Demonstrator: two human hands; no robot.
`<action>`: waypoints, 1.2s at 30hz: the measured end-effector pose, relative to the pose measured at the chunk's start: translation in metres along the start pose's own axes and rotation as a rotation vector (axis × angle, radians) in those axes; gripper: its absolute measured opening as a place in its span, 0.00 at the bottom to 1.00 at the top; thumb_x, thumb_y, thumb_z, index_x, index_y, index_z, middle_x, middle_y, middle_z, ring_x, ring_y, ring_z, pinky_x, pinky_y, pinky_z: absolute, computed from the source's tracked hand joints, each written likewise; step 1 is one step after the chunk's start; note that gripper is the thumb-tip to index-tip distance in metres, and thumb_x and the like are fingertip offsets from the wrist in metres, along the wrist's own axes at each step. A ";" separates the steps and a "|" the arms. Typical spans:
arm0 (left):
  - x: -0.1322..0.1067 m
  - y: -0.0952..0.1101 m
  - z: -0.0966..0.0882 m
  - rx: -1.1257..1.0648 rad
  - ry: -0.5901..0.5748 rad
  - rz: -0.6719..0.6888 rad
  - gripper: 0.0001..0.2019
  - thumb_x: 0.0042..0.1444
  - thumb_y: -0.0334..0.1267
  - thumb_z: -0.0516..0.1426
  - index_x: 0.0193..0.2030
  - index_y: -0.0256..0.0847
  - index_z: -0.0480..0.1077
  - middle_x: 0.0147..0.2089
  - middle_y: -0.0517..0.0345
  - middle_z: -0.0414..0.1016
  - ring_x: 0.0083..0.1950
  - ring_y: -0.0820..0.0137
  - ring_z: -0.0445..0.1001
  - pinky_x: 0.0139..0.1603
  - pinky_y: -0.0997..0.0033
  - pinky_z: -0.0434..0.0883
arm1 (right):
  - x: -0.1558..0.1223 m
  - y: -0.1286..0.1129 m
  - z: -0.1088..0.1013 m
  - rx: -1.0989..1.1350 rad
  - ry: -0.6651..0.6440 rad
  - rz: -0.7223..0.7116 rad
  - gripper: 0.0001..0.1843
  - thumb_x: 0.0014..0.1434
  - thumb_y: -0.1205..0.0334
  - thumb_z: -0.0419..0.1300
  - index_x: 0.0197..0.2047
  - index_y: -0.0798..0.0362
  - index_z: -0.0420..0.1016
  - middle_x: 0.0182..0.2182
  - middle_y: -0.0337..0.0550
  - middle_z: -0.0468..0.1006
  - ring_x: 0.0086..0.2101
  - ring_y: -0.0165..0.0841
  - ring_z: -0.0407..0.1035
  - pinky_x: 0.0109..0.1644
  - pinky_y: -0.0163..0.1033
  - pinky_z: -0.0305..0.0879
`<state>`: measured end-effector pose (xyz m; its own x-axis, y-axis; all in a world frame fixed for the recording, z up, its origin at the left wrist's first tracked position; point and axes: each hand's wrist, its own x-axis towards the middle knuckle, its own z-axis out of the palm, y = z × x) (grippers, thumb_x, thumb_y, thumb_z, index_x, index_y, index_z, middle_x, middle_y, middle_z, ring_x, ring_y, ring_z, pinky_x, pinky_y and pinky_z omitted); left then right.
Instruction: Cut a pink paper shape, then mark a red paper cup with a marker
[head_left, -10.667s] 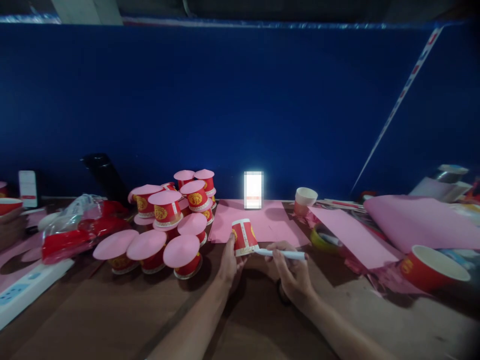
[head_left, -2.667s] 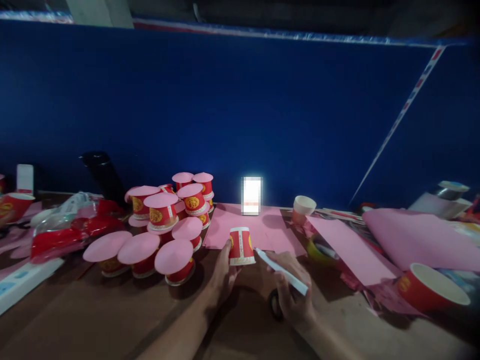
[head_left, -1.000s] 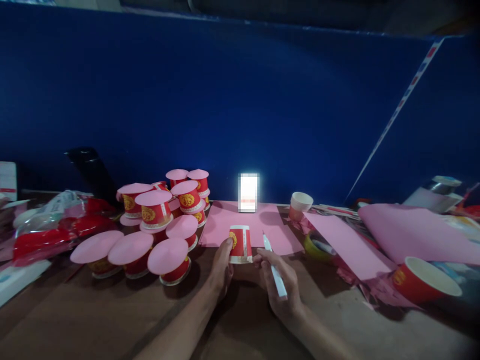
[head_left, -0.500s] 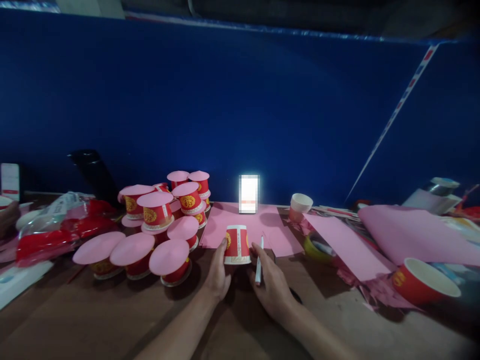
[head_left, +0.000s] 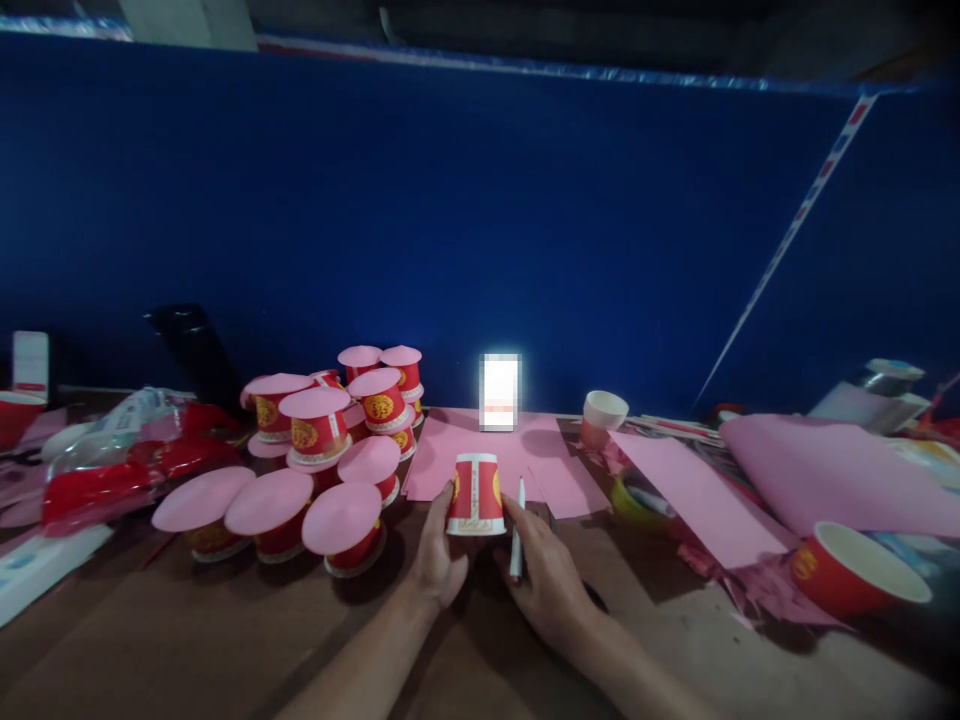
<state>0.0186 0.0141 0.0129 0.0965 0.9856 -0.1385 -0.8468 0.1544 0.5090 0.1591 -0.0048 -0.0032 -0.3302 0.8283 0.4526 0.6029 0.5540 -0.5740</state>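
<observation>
A red paper cup stands upside down on the brown table, on the near edge of a pink paper sheet. My left hand grips the cup's left side. My right hand touches the cup's right side with its fingertips and holds a white pen between the fingers, tip pointing away from me.
Left of the cup stands a cluster of upside-down red cups with pink paper discs. A lit phone leans on the blue wall. More pink sheets, a tape roll and a tipped red cup lie right.
The pen has swung from pointing sideways at the cup to lying upright along my right hand, which has moved in against the cup. The cup now stands straight.
</observation>
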 end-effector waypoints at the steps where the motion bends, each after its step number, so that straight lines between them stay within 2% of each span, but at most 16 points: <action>1: 0.000 0.000 0.000 -0.002 0.007 -0.005 0.14 0.56 0.41 0.53 0.42 0.35 0.72 0.36 0.53 0.79 0.43 0.63 0.75 0.47 0.63 0.69 | 0.000 0.000 0.000 -0.007 -0.004 0.006 0.33 0.54 0.71 0.54 0.62 0.52 0.49 0.52 0.49 0.68 0.50 0.39 0.64 0.52 0.44 0.63; 11: -0.002 0.002 0.000 -0.035 -0.009 -0.061 0.14 0.56 0.42 0.53 0.41 0.35 0.72 0.37 0.53 0.79 0.43 0.64 0.75 0.48 0.63 0.70 | 0.002 -0.001 -0.001 -0.033 0.003 -0.004 0.33 0.53 0.71 0.54 0.61 0.53 0.51 0.48 0.50 0.71 0.46 0.40 0.66 0.49 0.45 0.66; 24: -0.001 0.004 -0.003 -0.069 -0.002 -0.092 0.13 0.56 0.42 0.53 0.39 0.35 0.72 0.36 0.53 0.78 0.44 0.63 0.75 0.49 0.62 0.69 | 0.002 -0.003 -0.005 -0.035 -0.007 0.000 0.33 0.53 0.72 0.54 0.61 0.51 0.50 0.48 0.50 0.70 0.46 0.41 0.65 0.49 0.46 0.66; 36: -0.001 0.006 -0.003 -0.084 -0.053 -0.137 0.13 0.56 0.42 0.52 0.38 0.34 0.72 0.35 0.52 0.78 0.39 0.65 0.76 0.47 0.63 0.70 | 0.002 -0.002 -0.004 -0.038 0.061 -0.083 0.29 0.55 0.71 0.53 0.59 0.51 0.53 0.48 0.50 0.71 0.46 0.40 0.67 0.49 0.45 0.66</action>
<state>0.0122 0.0134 0.0136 0.2397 0.9582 -0.1561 -0.8643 0.2839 0.4153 0.1602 -0.0049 0.0021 -0.3356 0.7724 0.5391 0.6028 0.6159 -0.5072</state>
